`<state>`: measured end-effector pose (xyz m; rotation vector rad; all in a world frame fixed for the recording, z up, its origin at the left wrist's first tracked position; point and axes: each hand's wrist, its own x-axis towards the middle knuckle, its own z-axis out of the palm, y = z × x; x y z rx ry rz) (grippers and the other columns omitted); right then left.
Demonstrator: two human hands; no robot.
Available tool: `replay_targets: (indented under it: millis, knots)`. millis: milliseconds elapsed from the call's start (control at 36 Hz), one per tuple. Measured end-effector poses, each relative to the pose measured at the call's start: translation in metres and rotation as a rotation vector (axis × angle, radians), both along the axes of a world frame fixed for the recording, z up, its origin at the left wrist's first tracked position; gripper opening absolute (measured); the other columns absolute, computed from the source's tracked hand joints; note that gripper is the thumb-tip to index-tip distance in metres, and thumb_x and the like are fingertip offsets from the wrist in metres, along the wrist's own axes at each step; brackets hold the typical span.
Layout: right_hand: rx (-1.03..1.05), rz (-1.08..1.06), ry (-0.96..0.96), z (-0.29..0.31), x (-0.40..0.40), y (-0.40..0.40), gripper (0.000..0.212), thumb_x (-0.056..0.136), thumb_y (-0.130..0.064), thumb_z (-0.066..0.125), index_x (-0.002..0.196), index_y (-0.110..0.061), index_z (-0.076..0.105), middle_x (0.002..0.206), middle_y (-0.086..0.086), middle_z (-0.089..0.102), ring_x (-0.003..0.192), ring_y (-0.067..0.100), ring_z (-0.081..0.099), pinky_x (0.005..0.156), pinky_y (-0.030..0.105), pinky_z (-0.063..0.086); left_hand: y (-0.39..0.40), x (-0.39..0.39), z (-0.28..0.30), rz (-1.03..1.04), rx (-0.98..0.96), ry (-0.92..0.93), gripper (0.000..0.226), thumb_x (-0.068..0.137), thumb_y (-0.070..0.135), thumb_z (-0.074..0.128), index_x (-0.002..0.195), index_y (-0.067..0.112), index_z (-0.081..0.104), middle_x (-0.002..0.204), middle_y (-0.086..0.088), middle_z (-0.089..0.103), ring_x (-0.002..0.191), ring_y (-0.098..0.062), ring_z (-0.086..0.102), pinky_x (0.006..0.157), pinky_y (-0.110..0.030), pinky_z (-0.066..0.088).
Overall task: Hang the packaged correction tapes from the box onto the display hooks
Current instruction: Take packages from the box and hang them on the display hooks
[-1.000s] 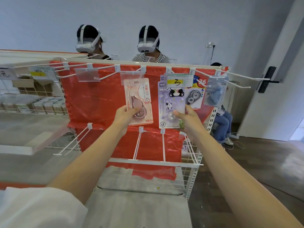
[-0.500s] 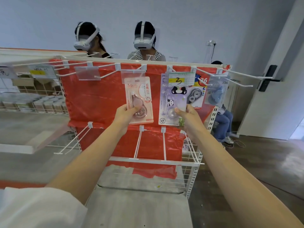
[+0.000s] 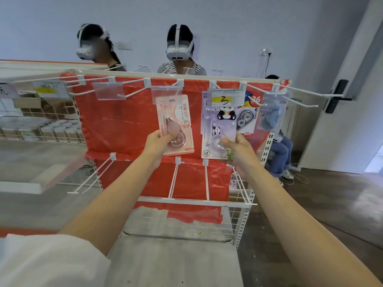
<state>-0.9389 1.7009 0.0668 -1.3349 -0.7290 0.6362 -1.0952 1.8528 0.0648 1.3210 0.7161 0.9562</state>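
While facing red rack at frame centre, gripping pink correction tape pack [image 3: 176,125] in left hand [image 3: 158,142], panda pack [image 3: 218,131] in right hand [image 3: 236,148]; likely light, stiff card, pinching lower edges.

bare hook [image 3: 132,92] open at left, hung packs [image 3: 247,116] crowding right

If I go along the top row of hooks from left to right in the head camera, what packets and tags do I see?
Yellow price label → empty clear tag holder → pink correction tape packet, held by the left hand → purple panda packet, held by the right hand → blue packet.
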Motion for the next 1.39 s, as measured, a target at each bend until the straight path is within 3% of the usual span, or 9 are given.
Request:
replay_targets:
  millis: [444,556,694,944,1000,1111,1222,1306,1389]
  knots:
    - [-0.176,-0.101,-0.275,-0.005,0.007,0.021,0.04,0.093,-0.036,0.057,0.123,-0.012,0.047,0.115,0.005,0.055,0.109,0.023,0.053,0.092,0.041,0.047,0.002,-0.006,-0.017,0.0,0.028,0.088,0.024,0.086,0.027,0.068,0.105,0.012,0.065,0.109,-0.005,0.07,0.107,-0.023,0.063,0.1,-0.042,0.048]
    - [-0.206,-0.113,-0.351,-0.014,0.011,0.029,0.024,0.096,-0.032,0.054,0.08,-0.026,0.038,0.081,-0.008,0.039,0.083,0.013,0.042,0.077,0.029,0.036,0.007,-0.009,-0.023,0.016,0.009,0.065,0.025,0.088,0.025,0.066,0.107,0.008,0.064,0.108,-0.006,0.069,0.1,-0.019,0.063,0.089,-0.035,0.052]
    - [-0.179,-0.143,-0.353,-0.018,0.014,0.041,0.033,0.096,-0.03,0.055,0.073,-0.027,0.031,0.077,-0.01,0.035,0.068,0.002,0.035,0.061,0.02,0.031,0.018,-0.004,-0.023,0.02,0.009,0.079,0.028,0.089,0.025,0.066,0.11,0.008,0.063,0.112,-0.007,0.068,0.102,-0.019,0.064,0.082,-0.03,0.054]
    - [-0.234,-0.163,-0.336,-0.017,0.026,0.073,0.022,0.097,-0.034,0.053,0.096,-0.013,0.045,0.088,-0.004,0.043,0.086,0.013,0.043,0.083,0.033,0.036,0.042,0.016,-0.026,0.022,-0.022,0.078,0.03,0.086,0.027,0.068,0.108,0.007,0.062,0.113,-0.007,0.066,0.105,-0.02,0.063,0.086,-0.032,0.055]
    - [-0.259,-0.175,-0.332,-0.016,0.029,0.081,0.036,0.096,-0.037,0.054,0.115,-0.007,0.046,0.1,0.001,0.047,0.098,0.019,0.046,0.086,0.034,0.04,0.048,0.02,-0.026,0.019,-0.013,0.076,0.026,0.087,0.027,0.068,0.104,0.009,0.062,0.113,-0.008,0.067,0.106,-0.021,0.063,0.085,-0.032,0.055]
    - [-0.214,-0.206,-0.296,-0.019,0.034,0.097,0.043,0.089,-0.044,0.061,0.111,-0.01,0.049,0.102,0.003,0.054,0.105,0.026,0.057,0.094,0.047,0.049,0.063,0.028,-0.029,0.016,0.016,0.068,0.028,0.087,0.027,0.068,0.105,0.007,0.062,0.112,-0.009,0.067,0.102,-0.02,0.065,0.082,-0.03,0.056]
    - [-0.187,-0.301,-0.319,-0.027,0.044,0.114,0.054,0.093,-0.04,0.057,0.129,-0.003,0.044,0.115,0.004,0.044,0.112,0.022,0.047,0.093,0.036,0.043,0.078,0.038,-0.036,0.01,0.031,0.025,0.028,0.087,0.025,0.069,0.107,0.006,0.062,0.11,-0.01,0.067,0.084,-0.015,0.065,0.075,-0.026,0.056]
    - [-0.15,-0.348,-0.308,-0.035,0.052,0.126,0.045,0.093,-0.038,0.058,0.121,-0.005,0.047,0.114,0.006,0.045,0.111,0.024,0.047,0.083,0.03,0.046,0.089,0.045,-0.039,-0.009,0.042,0.008,0.025,0.086,0.025,0.07,0.105,0.009,0.064,0.11,-0.008,0.068,0.086,-0.016,0.065,0.069,-0.023,0.057]
    - [-0.118,-0.355,-0.257,-0.038,0.057,0.135,0.032,0.089,-0.041,0.063,0.099,-0.013,0.049,0.095,-0.003,0.047,0.105,0.026,0.05,0.096,0.047,0.048,0.102,0.053,-0.04,-0.014,0.044,0.0,0.023,0.085,0.026,0.071,0.101,0.011,0.065,0.109,-0.007,0.069,0.088,-0.016,0.066,0.063,-0.019,0.056]
